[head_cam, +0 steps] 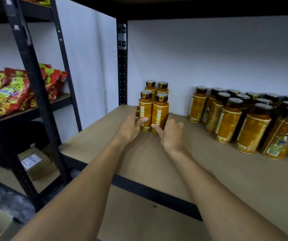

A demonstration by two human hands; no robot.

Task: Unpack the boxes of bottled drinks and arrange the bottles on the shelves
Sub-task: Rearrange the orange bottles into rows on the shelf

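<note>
Orange labels cover the four round bottles with dark caps point(154, 108), which stand upright in a tight square between both hands. The left hand point(131, 126) curls round the left front bottle, thumb on its label. The right hand point(171, 134) grips the right front bottle the same way. Under the grip is the brown wooden shelf board point(174, 164). Right of the grip, well apart, stands a larger group of similar bottles point(254, 131). Far left lie red and yellow snack packets point(9, 91).
</note>
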